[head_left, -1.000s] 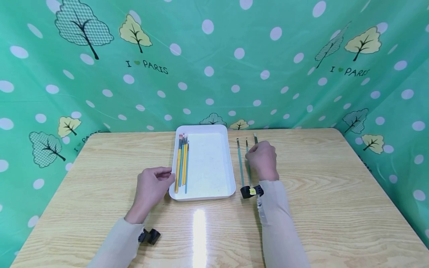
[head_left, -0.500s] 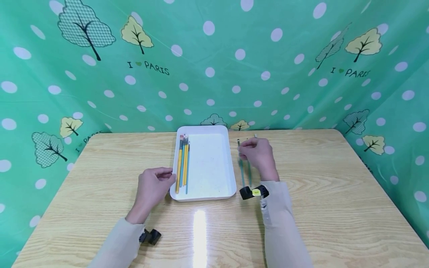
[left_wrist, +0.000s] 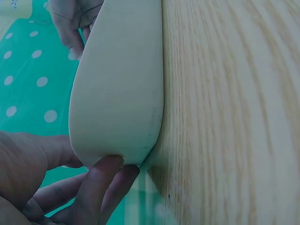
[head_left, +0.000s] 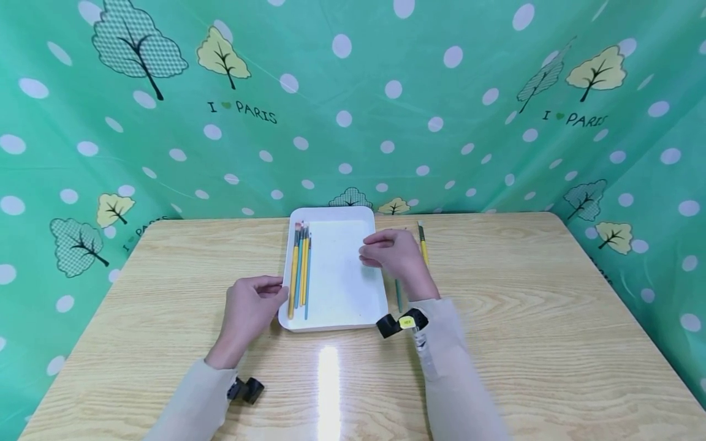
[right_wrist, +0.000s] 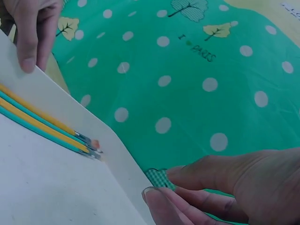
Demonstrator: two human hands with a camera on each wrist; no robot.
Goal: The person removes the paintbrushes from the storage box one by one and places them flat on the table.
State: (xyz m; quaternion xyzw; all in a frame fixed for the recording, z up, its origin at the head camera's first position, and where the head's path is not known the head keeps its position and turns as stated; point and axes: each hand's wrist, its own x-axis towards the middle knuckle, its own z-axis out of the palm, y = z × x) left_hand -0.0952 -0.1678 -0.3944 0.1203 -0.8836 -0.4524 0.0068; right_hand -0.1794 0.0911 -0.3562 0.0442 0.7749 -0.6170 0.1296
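Note:
A white tray [head_left: 346, 275] lies on the wooden table, with several yellow and blue paintbrushes [head_left: 299, 269] side by side along its left inner edge. My left hand [head_left: 250, 312] pinches the tray's left rim near the front corner; the left wrist view shows its fingertips against the outer wall. Over the tray's right edge is my right hand [head_left: 394, 254], its thumb and fingers apart in the right wrist view, with nothing seen between them. Just right of the tray lies a teal paintbrush [head_left: 398, 297], partly behind that hand. A yellow paintbrush [head_left: 423, 242] lies farther right.
The wooden table [head_left: 551, 343] extends to both sides and in front of the tray. A green dotted cloth [head_left: 353, 122] hangs behind it. Black wrist cameras [head_left: 390, 326] are strapped at both wrists.
My right hand has moved left, from above the loose paintbrushes to over the tray's right edge, uncovering the yellow paintbrush. My left hand and the tray have stayed put.

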